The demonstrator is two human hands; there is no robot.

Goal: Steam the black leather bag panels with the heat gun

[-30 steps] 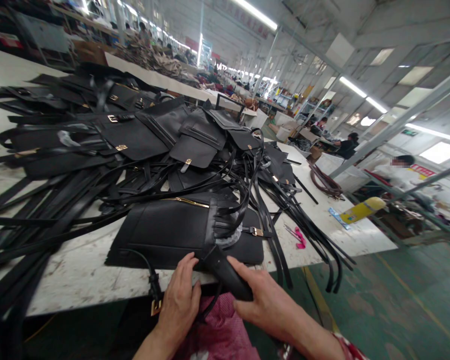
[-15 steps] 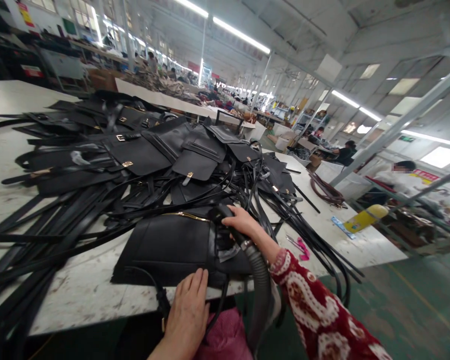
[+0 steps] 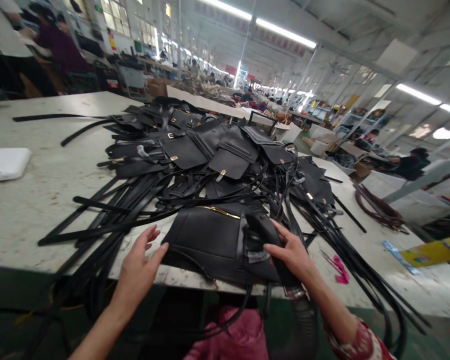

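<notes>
Firmly around the black nozzle (image 3: 263, 229), right hand (image 3: 293, 254); left hand (image 3: 138, 266) splayed beside bag (image 3: 209, 236).

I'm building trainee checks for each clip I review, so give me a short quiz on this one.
1. True or false: the right hand grips a black nozzle over a bag.
2. What lies on the table right of that hand? A pink snips; B hammer; C cup.
3. Fill in: the left hand is ___ (open or shut).
Key: 1 true; 2 A; 3 open.
</notes>
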